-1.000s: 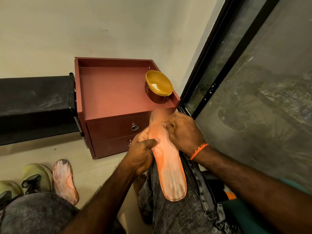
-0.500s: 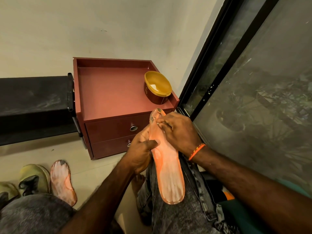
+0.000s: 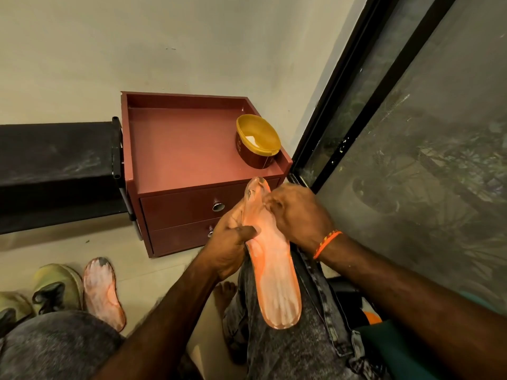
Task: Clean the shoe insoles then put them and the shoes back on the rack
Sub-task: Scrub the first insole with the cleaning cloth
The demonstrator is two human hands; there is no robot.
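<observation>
Resting on the right thigh in the head view, the orange insole [image 3: 270,267] lies with its long axis running from the heel end near the person's body to the toe end pointing at the red drawer unit [image 3: 192,149]. The left hand [image 3: 233,242] clamps the insole's left edge at mid-length, thumb pressed across the top face. The right hand [image 3: 296,215] sits nearer the toe end, fingers curled together on the surface; whether they pinch a cloth cannot be told. Judged from this, strokes should run along the axis. A second insole [image 3: 103,292] lies on the floor beside the shoes [image 3: 55,286], near the black rack [image 3: 55,165].
</observation>
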